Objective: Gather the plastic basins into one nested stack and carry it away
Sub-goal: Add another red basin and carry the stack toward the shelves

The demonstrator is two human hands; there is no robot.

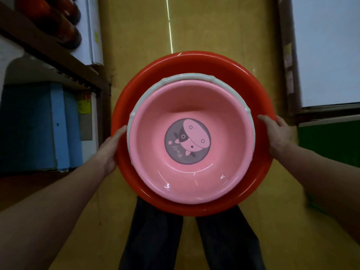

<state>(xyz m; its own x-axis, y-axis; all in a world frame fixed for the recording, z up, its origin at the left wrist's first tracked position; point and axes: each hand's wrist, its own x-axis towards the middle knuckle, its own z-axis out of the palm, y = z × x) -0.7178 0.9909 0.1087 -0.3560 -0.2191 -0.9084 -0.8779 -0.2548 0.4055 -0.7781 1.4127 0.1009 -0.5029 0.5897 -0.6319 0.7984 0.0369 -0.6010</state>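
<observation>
**A:** What is the person holding?

**B:** A nested stack of three plastic basins, seen from above at waist height. The outermost is a large red basin [194, 63]. Inside it sits a pale grey-white basin [148, 88], of which only the rim shows. Innermost is a pink basin [191, 106] with a round grey cartoon print [187, 141] on its bottom.

**A:** How do the hands grip it?

**B:** The left hand [111, 151] clasps the left rim of the red basin, thumb lying over the top edge beside the grey-white rim. The right hand [278, 133] clasps the right rim the same way, thumb on top. The other fingers are hidden under the basin. Both forearms are bare.

**A:** What lies around them?

**B:** A yellow floor [214, 26] runs ahead, with a thin bright line [169, 32] along it. The person's legs in dark trousers [155, 240] show below the stack. Close on the left stands a shelf unit [48, 53] carrying dark red rounded items [58, 20] and a white box [93, 32] above, and a blue box [39, 125] lower down. On the right is a pale panel [327, 49] in a dark frame, with a green surface [331, 145] beneath it. The aisle between the two sides is narrow, hardly wider than the red basin.
</observation>
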